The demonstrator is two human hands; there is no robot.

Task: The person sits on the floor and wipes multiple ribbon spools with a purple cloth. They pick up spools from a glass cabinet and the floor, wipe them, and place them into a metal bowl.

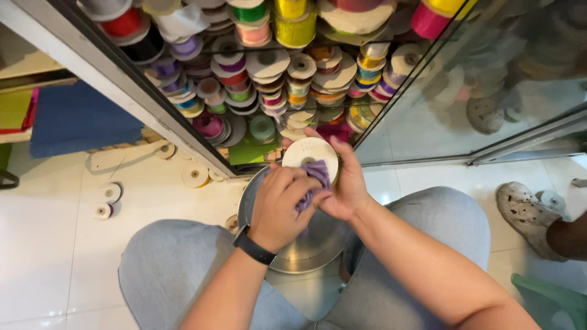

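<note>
Your right hand (350,183) clamps the white spool (310,154) steady over the metal basin (306,244); your left hand (278,205), fingers curled shut, presses the purple cloth (313,183) against it.

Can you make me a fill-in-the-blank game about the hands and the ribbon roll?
1. The right hand holds a white ribbon spool while the left hand presses a ______ cloth against it.
2. Under both hands sits a round ______ bowl on the floor.
3. The left wrist wears a ______ band.
4. Many ribbon spools fill a cabinet with ______ doors.

Missing words: purple; metal; black; glass
</note>
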